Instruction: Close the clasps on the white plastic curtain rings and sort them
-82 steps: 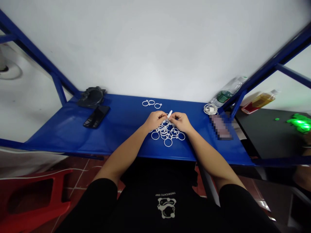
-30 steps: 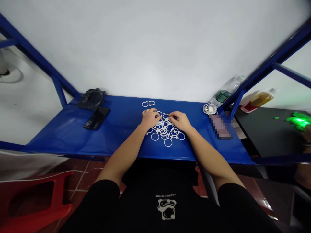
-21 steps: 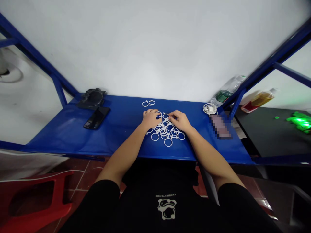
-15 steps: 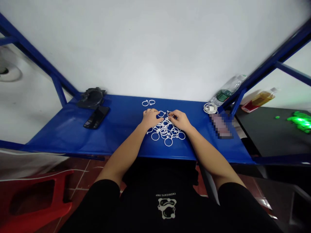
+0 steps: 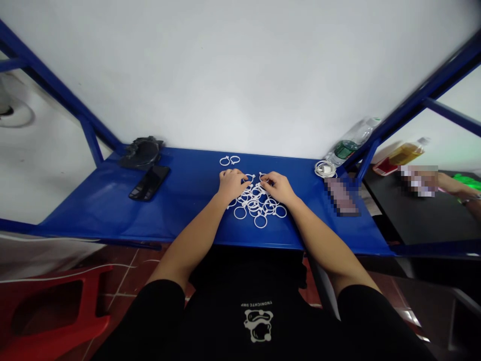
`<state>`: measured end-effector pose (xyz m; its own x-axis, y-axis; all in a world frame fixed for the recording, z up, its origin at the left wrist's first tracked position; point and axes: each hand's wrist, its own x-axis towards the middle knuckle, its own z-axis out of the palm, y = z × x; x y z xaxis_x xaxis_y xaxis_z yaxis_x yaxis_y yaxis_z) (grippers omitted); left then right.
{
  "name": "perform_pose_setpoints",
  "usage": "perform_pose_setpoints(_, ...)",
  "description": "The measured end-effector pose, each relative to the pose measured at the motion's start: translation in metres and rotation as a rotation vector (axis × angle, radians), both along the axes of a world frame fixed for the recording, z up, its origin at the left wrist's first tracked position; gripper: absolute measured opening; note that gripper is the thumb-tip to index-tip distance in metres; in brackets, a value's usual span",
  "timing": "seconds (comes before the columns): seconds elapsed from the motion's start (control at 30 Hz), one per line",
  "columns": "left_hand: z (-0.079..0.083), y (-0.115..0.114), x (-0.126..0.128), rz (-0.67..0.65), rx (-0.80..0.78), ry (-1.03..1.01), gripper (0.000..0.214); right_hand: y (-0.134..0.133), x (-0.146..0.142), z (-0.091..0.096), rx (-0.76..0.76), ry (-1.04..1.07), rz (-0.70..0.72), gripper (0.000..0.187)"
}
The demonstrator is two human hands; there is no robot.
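Note:
A heap of several white plastic rings [image 5: 258, 205] lies on the blue table [image 5: 188, 200] in front of me. My left hand [image 5: 231, 184] rests on the heap's left side, fingers curled down onto the rings. My right hand [image 5: 277, 186] sits on the heap's right side, its fingertips pinched on a ring at the top of the pile. Two separate white rings [image 5: 229, 160] lie side by side farther back toward the wall.
A black phone [image 5: 149, 182] and a dark object [image 5: 142, 150] lie at the table's back left. A coiled white cable [image 5: 325, 169], a clear bottle [image 5: 351, 139] and a yellow-liquid bottle [image 5: 404, 153] are at the right. Another person's arm [image 5: 456, 186] reaches over the black table [image 5: 417, 215].
Earlier both hands held a ring raised above the heap; they have come down onto the pile. Three rings lay at the back before, now two. A person's arm has appeared at the right.

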<state>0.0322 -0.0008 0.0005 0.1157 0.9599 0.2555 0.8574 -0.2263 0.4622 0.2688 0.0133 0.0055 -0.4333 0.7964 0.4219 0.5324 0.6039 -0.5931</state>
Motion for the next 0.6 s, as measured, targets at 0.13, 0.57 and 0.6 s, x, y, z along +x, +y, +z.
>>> perform_pose_setpoints(0.13,-0.003,0.0,-0.001,-0.028,0.004,0.013,0.014,0.0,0.0,-0.001,0.003,-0.001,0.0,0.01)
perform_pose_setpoints(0.57,0.004,-0.002,0.002,0.06,-0.028,0.102,0.028,0.002,-0.001,-0.005,0.032,0.024,0.009,0.009)
perform_pose_setpoints(0.6,0.005,-0.002,0.002,0.069,-0.03,0.099,0.028,0.002,-0.001,-0.005,0.034,0.025,0.009,0.009)
